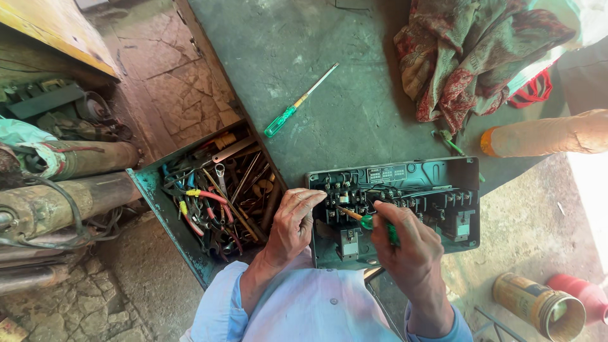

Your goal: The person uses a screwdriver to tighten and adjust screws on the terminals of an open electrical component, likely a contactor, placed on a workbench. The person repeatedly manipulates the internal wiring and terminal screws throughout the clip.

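Note:
An open dark-green electrical control box (443,174) with rows of terminals and wires lies at the near edge of a worn green table. My left hand (292,221) grips the box's left edge, fingers curled over the rim. My right hand (405,244) holds a green-handled screwdriver (367,221), its tip pointing left into the terminals in the middle of the box. My light-blue sleeves show at the bottom.
An open drawer (152,190) full of pliers, spanners and other tools hangs at the left. A second green screwdriver (297,102) lies on the table (354,69). Patterned cloth (468,57) sits at top right. Old pipes (69,202) lie left; a can (538,307) stands bottom right.

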